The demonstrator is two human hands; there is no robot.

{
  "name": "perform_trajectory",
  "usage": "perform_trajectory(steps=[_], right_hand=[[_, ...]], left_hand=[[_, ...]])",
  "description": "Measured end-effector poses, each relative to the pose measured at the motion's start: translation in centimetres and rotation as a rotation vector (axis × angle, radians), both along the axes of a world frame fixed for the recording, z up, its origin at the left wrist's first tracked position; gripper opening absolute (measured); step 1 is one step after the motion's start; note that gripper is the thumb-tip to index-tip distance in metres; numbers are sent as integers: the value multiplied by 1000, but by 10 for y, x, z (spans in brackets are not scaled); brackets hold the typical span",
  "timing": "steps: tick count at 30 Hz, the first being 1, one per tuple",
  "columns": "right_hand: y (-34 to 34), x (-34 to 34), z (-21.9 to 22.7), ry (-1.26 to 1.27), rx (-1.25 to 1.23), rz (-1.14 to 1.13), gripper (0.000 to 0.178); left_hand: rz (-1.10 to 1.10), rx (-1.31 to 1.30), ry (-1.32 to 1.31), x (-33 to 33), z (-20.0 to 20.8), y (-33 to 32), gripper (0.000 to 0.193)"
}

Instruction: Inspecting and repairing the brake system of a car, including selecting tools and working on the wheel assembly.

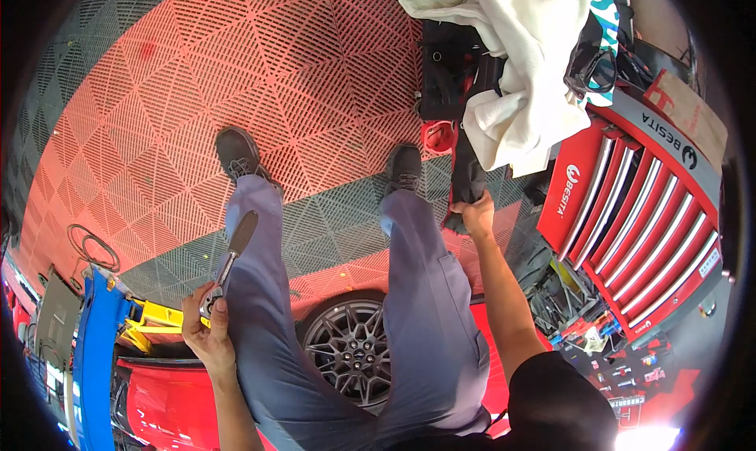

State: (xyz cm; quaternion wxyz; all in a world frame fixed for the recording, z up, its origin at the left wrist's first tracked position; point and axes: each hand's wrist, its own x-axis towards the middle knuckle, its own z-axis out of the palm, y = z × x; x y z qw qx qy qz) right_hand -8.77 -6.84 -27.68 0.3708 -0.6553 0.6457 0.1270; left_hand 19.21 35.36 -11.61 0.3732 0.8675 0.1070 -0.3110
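My left hand (208, 329) is closed around the head end of a ratchet wrench (233, 262). The tool's dark grip points up and away, above my left trouser leg. Off to the right, my right hand (476, 213) grips the lower end of a black fabric piece with red edging (468, 175). Part of that fabric is hidden beneath a white cloth (524, 49). Dark sunglasses (594, 69) rest at the white cloth's right side. A red round container (439, 137) sits just left of the black fabric.
A red tool chest (630, 215) with several drawers stands at the right. Below lie a red car (169, 404) and its dark wheel (350, 349). A blue lift post (94, 356) with a yellow arm (157, 317) is at lower left. A cable (94, 246) lies on the tiled floor (260, 73).
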Motion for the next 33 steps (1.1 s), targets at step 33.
perform_trajectory(steps=[33], right_hand=[[171, 346, 445, -184, 977, 567, 104]], left_hand=[[950, -259, 117, -1, 96, 181, 33]])
